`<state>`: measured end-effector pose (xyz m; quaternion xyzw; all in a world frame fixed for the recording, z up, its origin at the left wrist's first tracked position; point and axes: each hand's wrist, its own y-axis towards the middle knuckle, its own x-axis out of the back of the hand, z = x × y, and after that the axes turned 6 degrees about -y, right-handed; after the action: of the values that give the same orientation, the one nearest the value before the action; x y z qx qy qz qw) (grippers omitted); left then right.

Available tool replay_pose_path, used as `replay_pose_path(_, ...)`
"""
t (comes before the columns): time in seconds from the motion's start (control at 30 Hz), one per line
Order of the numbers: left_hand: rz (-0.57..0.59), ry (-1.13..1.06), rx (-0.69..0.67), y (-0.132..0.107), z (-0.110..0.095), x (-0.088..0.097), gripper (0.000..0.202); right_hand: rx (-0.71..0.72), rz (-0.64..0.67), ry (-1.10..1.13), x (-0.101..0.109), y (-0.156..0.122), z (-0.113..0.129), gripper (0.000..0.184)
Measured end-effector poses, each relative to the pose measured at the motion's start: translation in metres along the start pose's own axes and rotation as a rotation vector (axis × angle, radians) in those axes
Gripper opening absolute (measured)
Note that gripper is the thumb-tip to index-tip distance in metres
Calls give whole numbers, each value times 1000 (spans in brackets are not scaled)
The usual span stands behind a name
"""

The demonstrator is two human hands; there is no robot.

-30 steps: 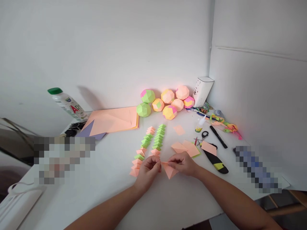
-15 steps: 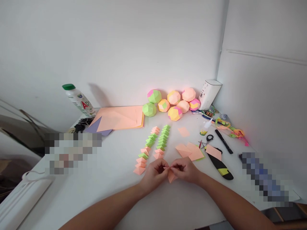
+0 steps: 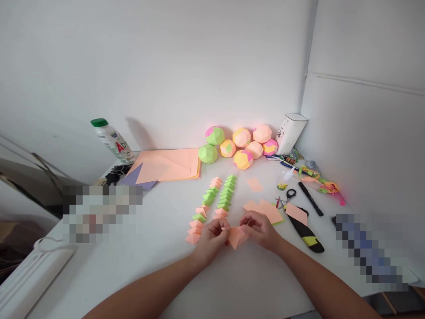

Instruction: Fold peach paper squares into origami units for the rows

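A small folded peach paper piece [image 3: 235, 238] hangs between my two hands above the table, its pointed corner down. My left hand [image 3: 213, 238] pinches its left side between thumb and fingers. At the right edge of the paper, my right hand [image 3: 259, 229] has its thumb and fingers closed on it. Just beyond my left hand lie two rows of folded paper units, one mixed peach and green [image 3: 198, 218], the other mostly green [image 3: 227, 192]. Flat peach paper pieces [image 3: 270, 211] lie behind my right hand, with a green one partly showing beneath.
Several faceted paper balls [image 3: 243, 159] sit against the back wall. Large peach sheets [image 3: 166, 165] and a green-capped bottle [image 3: 114, 141] are at back left. On the right are a glue bottle [image 3: 285, 179], scissors [image 3: 291, 193], a black-and-yellow cutter [image 3: 305, 235], a black pen [image 3: 310, 199] and a white box [image 3: 291, 134].
My hands have moved apart from a close pinch at the paper's top edge. The paper now shows more of its face, and my right hand has shifted toward its right side.
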<state>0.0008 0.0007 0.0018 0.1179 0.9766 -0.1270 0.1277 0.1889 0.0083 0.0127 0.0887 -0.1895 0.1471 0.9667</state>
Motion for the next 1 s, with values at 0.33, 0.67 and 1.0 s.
replay_pose_path(0.33,-9,-3,-63,-2,1,0,19,-20,39,-46,-4,-2,-1,21)
replay_pose_path(0.67,105,-50,-44,-2,4,4,27,-22,44,-30,-5,-3,-2,20)
replay_pose_path(1.0,110,94,-133,-2,2,1,32,-32,78,-12,-5,-2,-4,22)
